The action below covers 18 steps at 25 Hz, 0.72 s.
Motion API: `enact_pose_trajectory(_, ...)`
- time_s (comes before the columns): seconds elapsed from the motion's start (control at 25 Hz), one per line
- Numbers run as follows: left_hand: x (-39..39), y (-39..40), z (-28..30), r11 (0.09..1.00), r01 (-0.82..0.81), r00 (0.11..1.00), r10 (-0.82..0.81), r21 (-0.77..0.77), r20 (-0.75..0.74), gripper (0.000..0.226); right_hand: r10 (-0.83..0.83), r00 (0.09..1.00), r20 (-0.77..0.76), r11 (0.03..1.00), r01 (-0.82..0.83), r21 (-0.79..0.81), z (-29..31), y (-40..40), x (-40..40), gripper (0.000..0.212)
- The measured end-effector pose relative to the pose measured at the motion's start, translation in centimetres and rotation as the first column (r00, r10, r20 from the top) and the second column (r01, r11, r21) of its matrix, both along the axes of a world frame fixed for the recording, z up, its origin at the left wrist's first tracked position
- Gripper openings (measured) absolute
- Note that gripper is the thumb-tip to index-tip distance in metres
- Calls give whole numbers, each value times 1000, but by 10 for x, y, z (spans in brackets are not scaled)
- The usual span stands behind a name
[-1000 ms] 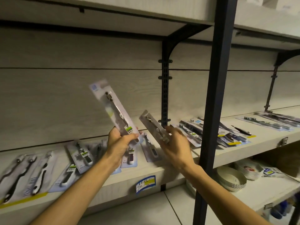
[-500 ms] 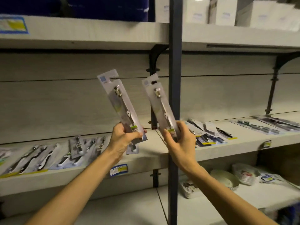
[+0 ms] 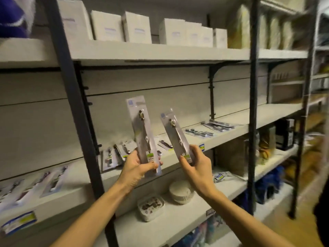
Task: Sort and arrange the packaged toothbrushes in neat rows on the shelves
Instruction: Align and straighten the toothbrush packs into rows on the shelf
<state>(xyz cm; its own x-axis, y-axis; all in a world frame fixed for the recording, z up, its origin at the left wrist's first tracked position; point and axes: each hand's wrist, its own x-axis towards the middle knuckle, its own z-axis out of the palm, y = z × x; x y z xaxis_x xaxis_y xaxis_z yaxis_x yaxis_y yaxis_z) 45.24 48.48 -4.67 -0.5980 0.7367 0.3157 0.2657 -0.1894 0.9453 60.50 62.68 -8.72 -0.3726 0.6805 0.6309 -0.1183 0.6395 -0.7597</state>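
Plastic-fronted card, light and stiff, so I pinch each pack by its bottom end: my left hand [image 3: 136, 169] grips the taller toothbrush pack [image 3: 142, 132], my right hand [image 3: 196, 167] the shorter pack [image 3: 175, 135]. Both stand nearly upright in front of the middle shelf [image 3: 231, 128], heads up, tops leaning slightly left. Glossy faces could slip.

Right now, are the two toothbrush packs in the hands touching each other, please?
Apart. The head view shows bare wall between the left pack and the right pack.
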Motion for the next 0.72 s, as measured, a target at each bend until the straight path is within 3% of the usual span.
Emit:
enact_pose_trajectory(0.2,30,75,0,998,33,995,-27,-55,98,29,-120,993,8,990,120,-76,-8,63,36,33)
enact_pose_trajectory(0.32,27,118,-6,991,67,995,-58,-116,79,33,-169,985,35,980,172,-102,-9,93,43,44)
enact_pose_trajectory(0.48,25,179,-9,984,91,995,-86,-150,39,66,-190,979,67,972,197,-128,-15,142,42,53)
enact_pose_trajectory(0.72,-6,263,8,976,188,982,-189,-106,-1,106,-243,964,110,957,257,-137,5,231,20,49)
